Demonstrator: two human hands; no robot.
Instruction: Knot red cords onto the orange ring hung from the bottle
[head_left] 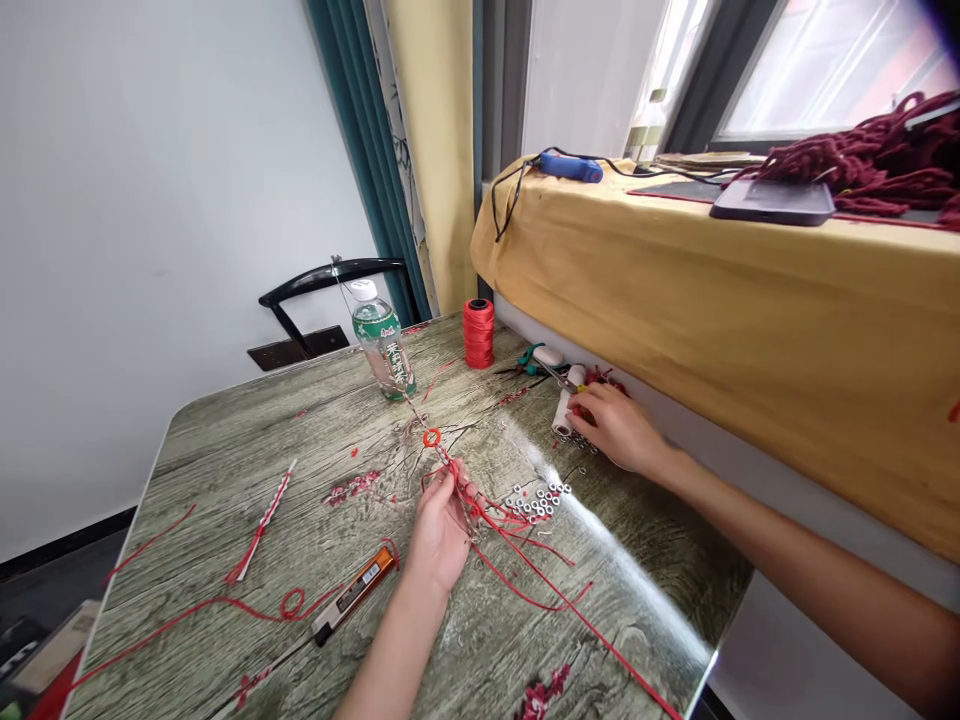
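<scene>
My left hand [442, 530] is closed around a bundle of red cords [480, 505] near the middle of the table. An orange-red ring [431, 438] sits just beyond its fingertips, on a thin string that runs back toward a green-labelled bottle [384, 345]. Loose cord ends trail to the right and toward the table's front edge. At the right rear, my right hand [619, 428] has its fingers closed on the handles of a pair of scissors [556, 376], blades pointing away to the left. Beside those fingers lies a white roll [562, 412]. Several metal nuts [538, 502] lie between the hands.
A red thread spool [478, 335] stands near the back edge, with green-handled pliers [529, 360] beside it. On the left lie a utility knife [356, 592], a red-and-white braided piece [262, 520] and loose red cord [225, 600]. A yellow-draped ledge [675, 260] borders the right side.
</scene>
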